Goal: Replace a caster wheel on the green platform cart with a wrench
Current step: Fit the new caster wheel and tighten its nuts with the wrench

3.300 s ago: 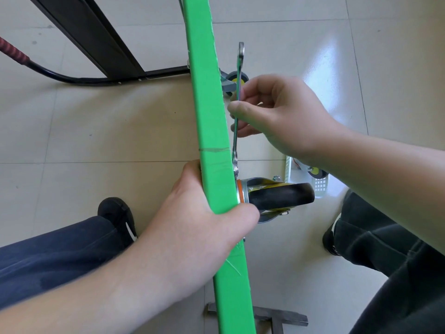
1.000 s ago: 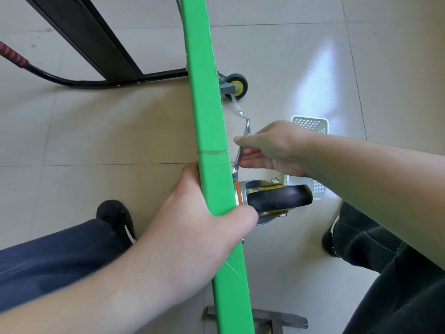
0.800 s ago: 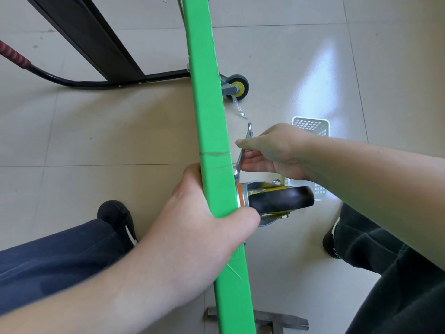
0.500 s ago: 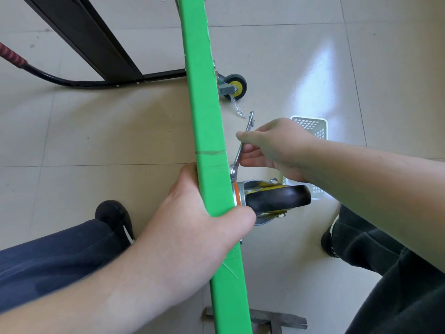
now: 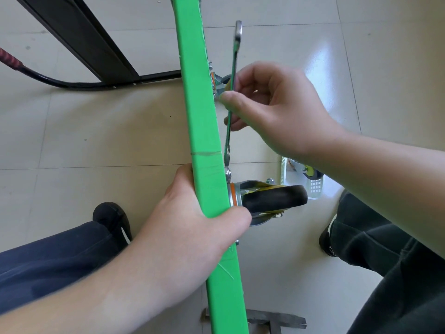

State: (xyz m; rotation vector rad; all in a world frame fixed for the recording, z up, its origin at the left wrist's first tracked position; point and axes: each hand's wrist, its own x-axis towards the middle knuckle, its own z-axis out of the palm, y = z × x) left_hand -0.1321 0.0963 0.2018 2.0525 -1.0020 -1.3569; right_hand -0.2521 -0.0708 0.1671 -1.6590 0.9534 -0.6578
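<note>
Caster wheel: black tyre in a silver fork with an orange ring at its base, it sticks out sideways to the right from the green platform cart, which stands on edge and runs as a narrow green band from the top of the view down to the bottom. No brand, label or writing can be read on any of it.

At far left a black tubular frame slants over the pale tiled floor, with a curved black bar and a red wrapped grip beside it. Lower left lie a navy trouser leg and a black shoe.

The left hand grips the cart's edge, fingers behind the board and thumb curled over the front just beside the wheel's orange ring.

Right of the board, the right hand pinches a slim silver wrench between thumb and curled fingers. The wrench stands nearly parallel to the board, its upper end free above the hand, its lower end close to the bolt just above the wheel's mount; whether it sits on the bolt I cannot tell. A second caster shows partly behind the fingers, farther up the board.

Farther right, a white perforated basket on the floor holds a spare wheel with a yellow hub, mostly hidden by the right forearm. A dark trouser leg fills the lower right corner. A grey metal piece lies at the bottom edge.
</note>
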